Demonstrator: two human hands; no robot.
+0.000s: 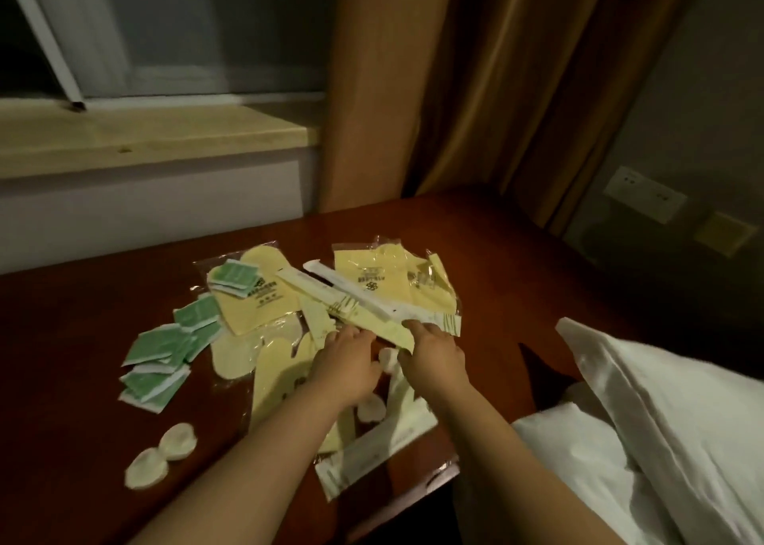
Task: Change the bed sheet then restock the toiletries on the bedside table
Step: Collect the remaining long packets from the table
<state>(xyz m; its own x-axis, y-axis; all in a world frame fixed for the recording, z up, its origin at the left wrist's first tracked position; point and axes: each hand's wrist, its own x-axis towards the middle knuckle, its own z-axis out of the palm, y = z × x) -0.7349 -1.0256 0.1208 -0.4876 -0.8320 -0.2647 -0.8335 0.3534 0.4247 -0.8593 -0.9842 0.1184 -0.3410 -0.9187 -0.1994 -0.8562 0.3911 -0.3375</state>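
Head view looks down on a dark red tabletop [82,317] strewn with packaged toiletries. Both hands meet over the middle of the pile. The left hand [347,362] lies palm down with fingers curled onto the yellow packets; whether its grip holds anything cannot be told. The right hand [434,352] has its fingertips on a long pale yellow sachet [392,329], and its grip looks like a pinch on the sachet's near end. Just beyond the grip lie two yellow slipper packs [380,284] and a white wrapped toothbrush [351,292]. Left of the grip sit green sachets [165,358]; nearer and left are two white round caps [165,453]. Under the forearms lies a long white packet [372,449]. Right of the grip, a white pillow [661,420] rests on the bed.
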